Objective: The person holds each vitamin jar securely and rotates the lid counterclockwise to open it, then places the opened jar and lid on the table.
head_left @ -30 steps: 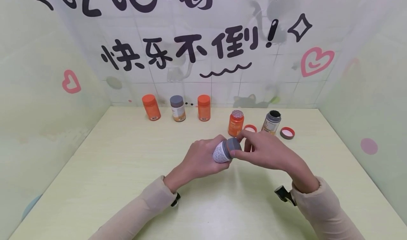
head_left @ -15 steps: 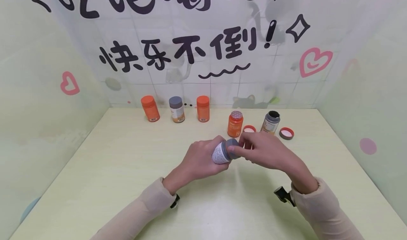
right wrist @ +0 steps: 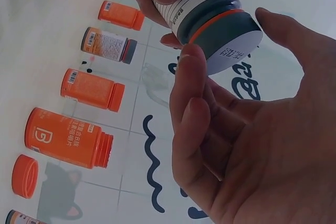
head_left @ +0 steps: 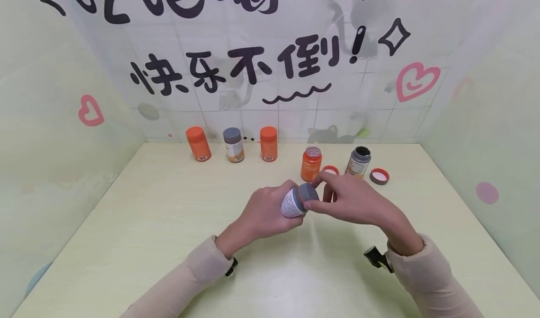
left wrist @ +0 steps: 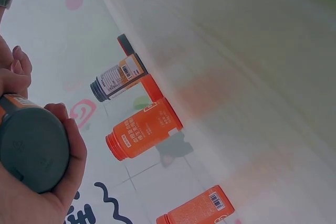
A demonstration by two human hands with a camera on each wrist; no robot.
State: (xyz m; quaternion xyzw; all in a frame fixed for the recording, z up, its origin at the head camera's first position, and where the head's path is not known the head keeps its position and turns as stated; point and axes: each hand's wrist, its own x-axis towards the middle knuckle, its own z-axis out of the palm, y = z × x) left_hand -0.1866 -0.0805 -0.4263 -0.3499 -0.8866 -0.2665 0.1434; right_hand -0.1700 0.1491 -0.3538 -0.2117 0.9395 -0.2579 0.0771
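My left hand [head_left: 267, 212] grips a grey-and-white pill bottle [head_left: 291, 204], tilted with its top toward the right. The dark grey cap [head_left: 309, 192] sits on its neck, an orange band showing beneath in the right wrist view. Around that cap, my right hand [head_left: 358, 198] holds its curled thumb and index finger. The right wrist view shows the index fingertip [right wrist: 191, 56] against the cap's edge and the thumb tip close to the opposite edge; thumb contact is unclear. In the left wrist view, the bottle's grey base [left wrist: 34, 148] faces the camera.
Behind my hands stand an uncapped orange bottle [head_left: 311, 166] and an uncapped grey bottle [head_left: 358, 161]. An orange cap [head_left: 331, 169] and a grey cap [head_left: 379, 176] lie beside them. Farther left, along the back wall, are capped bottles: orange [head_left: 198, 143], grey [head_left: 234, 144] and orange [head_left: 268, 144].
My right fingers closed farther over the cap half a second ago, then spread back around its edge. My left hand keeps the bottle in nearly the same place.
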